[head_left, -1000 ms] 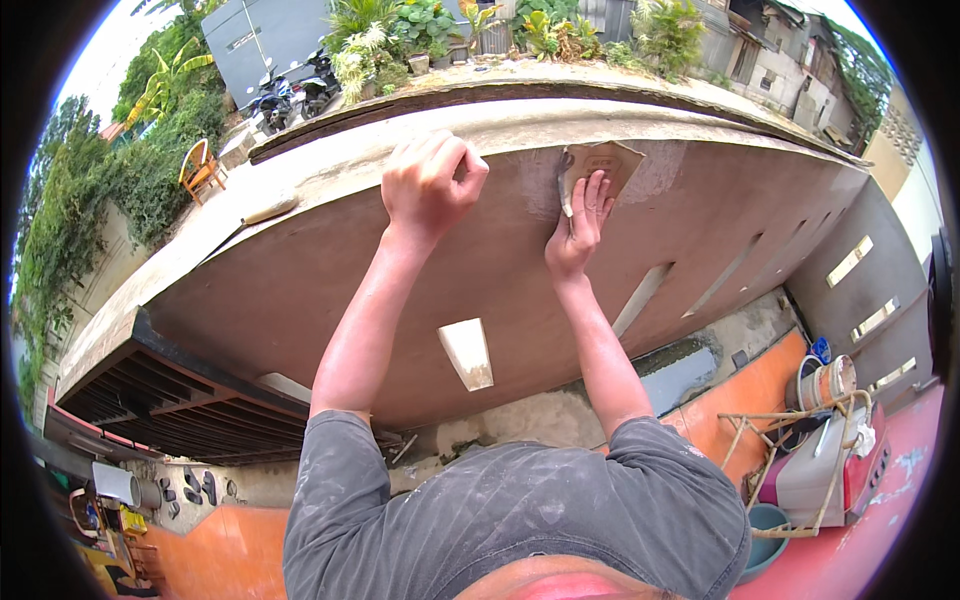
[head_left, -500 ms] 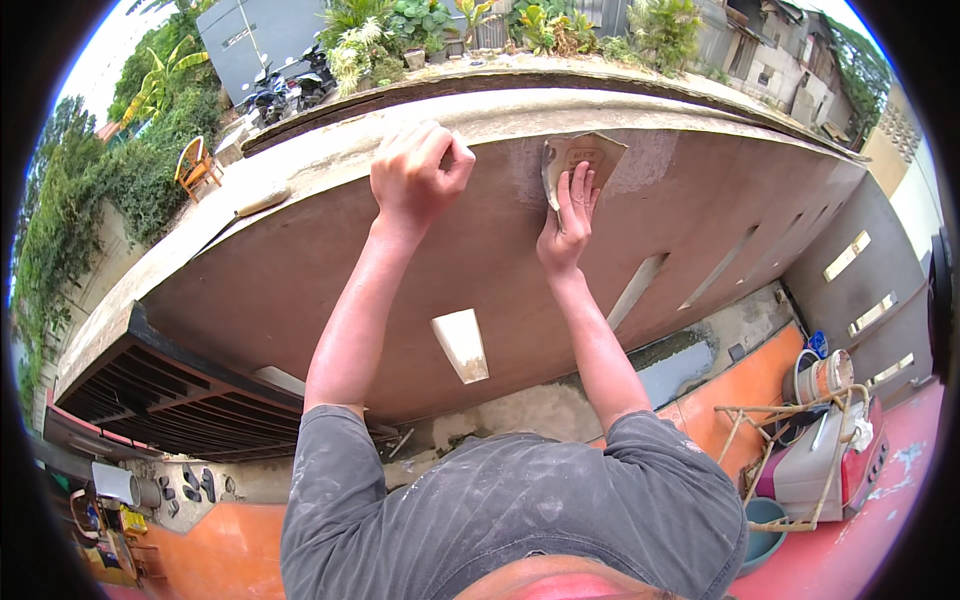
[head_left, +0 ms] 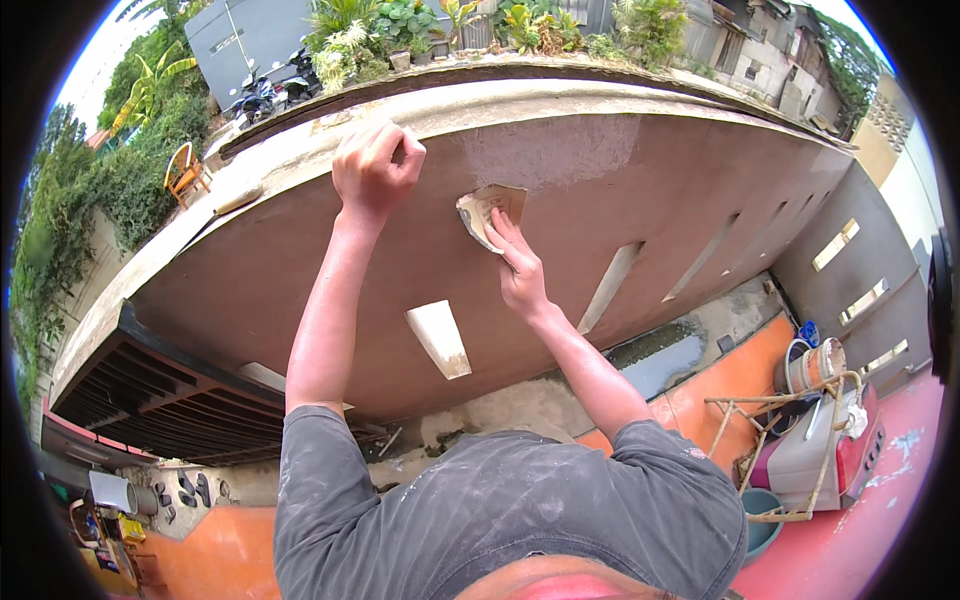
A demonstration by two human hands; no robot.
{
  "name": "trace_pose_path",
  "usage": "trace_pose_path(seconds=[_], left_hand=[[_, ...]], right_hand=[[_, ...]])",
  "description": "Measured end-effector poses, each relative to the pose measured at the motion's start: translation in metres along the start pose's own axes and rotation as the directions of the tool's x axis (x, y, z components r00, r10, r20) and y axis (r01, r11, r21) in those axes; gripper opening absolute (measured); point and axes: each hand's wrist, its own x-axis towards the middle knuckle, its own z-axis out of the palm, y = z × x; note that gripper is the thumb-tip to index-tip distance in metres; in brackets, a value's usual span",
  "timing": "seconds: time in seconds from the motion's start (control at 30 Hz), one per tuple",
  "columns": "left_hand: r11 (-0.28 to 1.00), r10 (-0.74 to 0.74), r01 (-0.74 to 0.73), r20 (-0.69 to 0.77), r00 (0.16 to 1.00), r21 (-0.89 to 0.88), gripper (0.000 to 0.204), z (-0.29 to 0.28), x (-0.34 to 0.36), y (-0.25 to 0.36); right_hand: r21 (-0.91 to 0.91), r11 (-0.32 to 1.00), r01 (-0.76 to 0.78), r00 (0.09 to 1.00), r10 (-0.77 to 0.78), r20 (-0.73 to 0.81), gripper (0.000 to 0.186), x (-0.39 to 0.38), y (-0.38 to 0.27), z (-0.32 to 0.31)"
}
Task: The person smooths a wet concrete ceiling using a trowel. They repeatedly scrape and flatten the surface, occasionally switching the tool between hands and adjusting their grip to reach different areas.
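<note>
My right hand (head_left: pixel 518 265) presses a folded, brown-backed sheet of sandpaper (head_left: pixel 495 212) against the brown plastered wall (head_left: pixel 330 270). Its fingers lie along the back of the sheet, and one edge of the paper curls up. Above and to the right of the sheet, a pale, scuffed patch (head_left: pixel 570 150) marks the wall just under its top edge. My left hand (head_left: pixel 375 175) is closed in a fist by the wall's pale top ledge (head_left: pixel 470 108). What is inside the fist, if anything, is hidden.
Slots pierce the wall, one pale slot (head_left: pixel 438 338) below my hands. A dark slatted rack (head_left: pixel 170 390) stands at lower left. On the right are a bamboo frame (head_left: pixel 830 440), buckets (head_left: pixel 815 368) and a teal basin (head_left: pixel 762 525). An elongated pale object (head_left: pixel 238 200) lies on the ledge.
My right hand has slid the sandpaper down and left, off the pale patch, which now shows more fully. My left fist has shifted a little left, still closed.
</note>
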Motion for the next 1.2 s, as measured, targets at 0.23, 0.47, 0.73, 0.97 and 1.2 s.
trace_pose_path(seconds=[0.23, 0.47, 0.73, 0.97, 1.2], left_hand=[[0.966, -0.219, 0.234, 0.128, 0.967, -0.108, 0.013, -0.016, -0.005, 0.036], [0.229, -0.506, 0.834, 0.67, 0.543, -0.502, 0.048, -0.015, -0.14, 0.167], [-0.408, -0.609, 0.832, 0.791, 0.059, -0.376, 0.04, -0.01, -0.206, 0.307], [-0.306, -0.706, 0.894, 0.708, 0.018, -0.328, 0.035, -0.068, -0.199, 0.338], [-0.369, -0.773, 0.82, 0.634, -0.009, -0.438, 0.041, -0.096, -0.21, 0.36]], right_hand=[[0.552, 0.601, -0.578, 0.807, 0.522, 0.276, 0.033, -0.026, 0.008, -0.068], [0.416, 0.228, -0.881, 0.474, 0.433, 0.767, 0.034, -0.031, 0.018, -0.141], [0.16, 0.296, -0.942, 0.23, 0.219, 0.948, 0.036, -0.037, 0.062, -0.178], [0.053, 0.488, -0.872, 0.052, -0.016, 0.999, 0.033, -0.017, 0.039, -0.153], [-0.005, 0.469, -0.883, -0.067, -0.116, 0.991, 0.029, -0.023, -0.001, -0.137]])
